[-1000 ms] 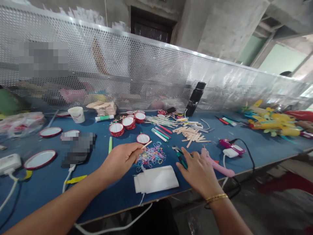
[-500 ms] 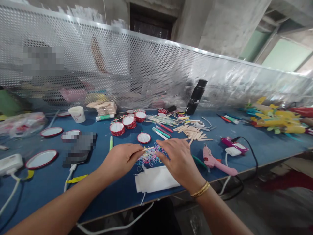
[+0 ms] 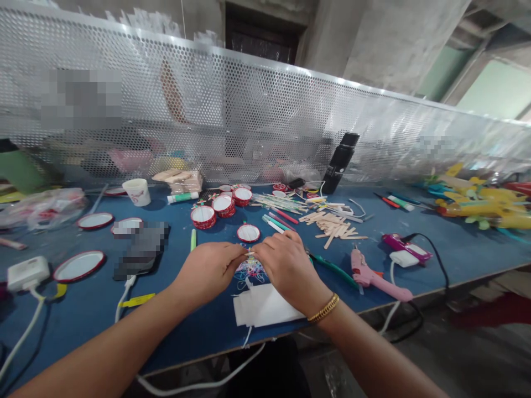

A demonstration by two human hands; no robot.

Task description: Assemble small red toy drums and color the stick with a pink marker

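Note:
My left hand (image 3: 213, 264) pinches a short, pale wooden stick (image 3: 250, 254), mostly hidden by my fingers. My right hand (image 3: 286, 262) meets it from the other side, fingers closed at the stick's far end. Beneath them lies a tangled pile of small coloured elastic bands (image 3: 251, 268). A folded white cloth or paper piece (image 3: 263, 307) is under my right wrist. Just beyond my fingertips rests a round white lid with a red rim (image 3: 249, 232). Green-handled pliers (image 3: 334, 269) lie partly behind my right hand.
Loose wooden sticks (image 3: 336, 228) and markers (image 3: 284, 216) lie beyond my hands. A pink glue gun (image 3: 375, 279) and its cable are at the right. Red-rimmed tins (image 3: 203, 217), a paper cup (image 3: 137, 192) and a phone (image 3: 143, 251) are left. A perforated metal screen (image 3: 265, 121) borders the table.
My right hand has moved left and its fingers have closed on the stick's end beside my left hand. The whole view has shifted slightly.

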